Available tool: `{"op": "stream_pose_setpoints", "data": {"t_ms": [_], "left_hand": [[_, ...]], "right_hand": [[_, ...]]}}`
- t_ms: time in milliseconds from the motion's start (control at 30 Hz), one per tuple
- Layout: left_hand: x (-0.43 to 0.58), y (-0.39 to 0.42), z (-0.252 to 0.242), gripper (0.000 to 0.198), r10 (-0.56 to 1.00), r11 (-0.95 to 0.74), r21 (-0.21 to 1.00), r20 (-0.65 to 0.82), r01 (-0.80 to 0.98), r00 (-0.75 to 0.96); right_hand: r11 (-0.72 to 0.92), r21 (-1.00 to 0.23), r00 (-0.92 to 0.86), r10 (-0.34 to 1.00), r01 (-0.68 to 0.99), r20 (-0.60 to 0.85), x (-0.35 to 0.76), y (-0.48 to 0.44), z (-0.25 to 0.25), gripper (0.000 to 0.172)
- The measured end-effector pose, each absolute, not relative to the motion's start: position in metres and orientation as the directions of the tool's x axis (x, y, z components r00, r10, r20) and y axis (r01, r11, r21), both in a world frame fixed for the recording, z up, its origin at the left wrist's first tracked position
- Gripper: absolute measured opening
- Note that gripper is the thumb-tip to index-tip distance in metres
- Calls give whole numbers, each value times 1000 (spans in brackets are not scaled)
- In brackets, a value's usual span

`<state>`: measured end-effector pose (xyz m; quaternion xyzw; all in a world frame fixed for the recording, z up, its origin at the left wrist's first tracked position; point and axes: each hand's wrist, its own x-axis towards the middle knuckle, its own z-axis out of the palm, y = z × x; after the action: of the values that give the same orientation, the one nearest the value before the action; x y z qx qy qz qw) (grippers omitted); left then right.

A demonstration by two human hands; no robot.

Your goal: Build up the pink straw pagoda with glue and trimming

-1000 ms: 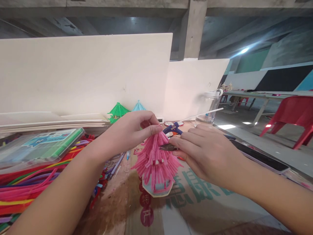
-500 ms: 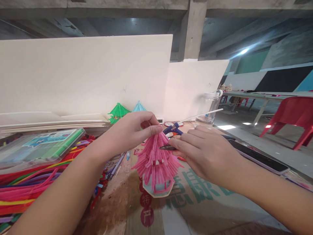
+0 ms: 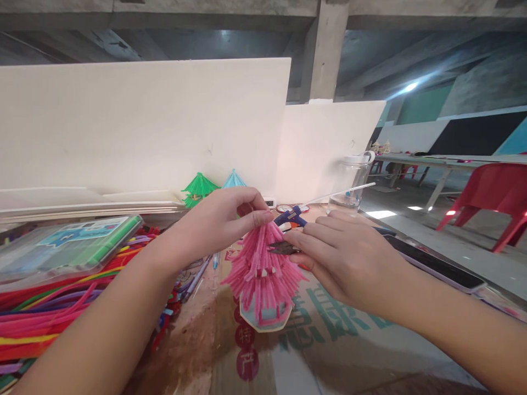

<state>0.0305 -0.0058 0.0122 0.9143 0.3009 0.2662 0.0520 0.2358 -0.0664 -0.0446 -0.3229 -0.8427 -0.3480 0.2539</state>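
Note:
A pink model tower [image 3: 263, 274] with tiered roofs of fuzzy pipe cleaners stands upright on a pale, many-sided base. At its peak, my left hand [image 3: 234, 216] is closed, thumb and forefinger pinching the tip. My right hand [image 3: 341, 258] is closed around small pliers [image 3: 284, 248] with dark, pointed jaws, slightly apart against the right side of the upper roof. Most of their handle is hidden in my palm; a bit of red shows beneath the fingers. Just behind the tower lies a blue glue gun [image 3: 290, 216], partly covered by my right hand.
Bundled coloured pipe cleaners [image 3: 37, 312] and a clear plastic case [image 3: 74, 247] lie at left. Green [image 3: 200, 187] and light blue [image 3: 234, 179] model roofs stand behind. A phone [image 3: 432, 263] and a clear jug [image 3: 349, 181] are at right. Printed cardboard [image 3: 329, 351] lies under the tower.
The pliers' jaws have parted a little and show wider against the pink roof. My left hand and the tower have hardly moved.

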Motion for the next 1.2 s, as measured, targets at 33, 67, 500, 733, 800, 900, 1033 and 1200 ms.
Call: {"op": "stream_pose_setpoints", "data": {"t_ms": [33, 67, 500, 733, 800, 900, 1033, 1200], "left_hand": [[30, -6, 12, 30, 576, -815, 254, 456, 522, 678], [30, -5, 12, 30, 575, -815, 254, 458, 520, 678], [30, -6, 12, 29, 571, -817, 249, 473, 520, 671], [30, -6, 12, 29, 577, -813, 253, 468, 525, 669], [30, -6, 12, 28, 576, -814, 250, 468, 525, 670], [30, -6, 12, 28, 578, -812, 253, 468, 525, 669], [30, -6, 12, 28, 584, -808, 258, 466, 529, 665], [30, -6, 11, 27, 586, -806, 258, 471, 533, 659]], "right_hand": [[551, 421, -663, 367, 720, 653, 236, -66, -45, 32], [553, 421, -664, 367, 719, 651, 236, -67, -45, 32], [528, 474, -684, 331, 705, 650, 237, -66, -47, 24], [555, 425, -664, 350, 715, 661, 236, -65, -49, 28], [557, 426, -665, 344, 713, 663, 236, -65, -50, 28], [564, 427, -667, 331, 707, 667, 236, -64, -50, 28], [573, 418, -662, 321, 705, 677, 236, -63, -51, 28], [570, 412, -655, 323, 711, 683, 235, -62, -53, 26]]}}
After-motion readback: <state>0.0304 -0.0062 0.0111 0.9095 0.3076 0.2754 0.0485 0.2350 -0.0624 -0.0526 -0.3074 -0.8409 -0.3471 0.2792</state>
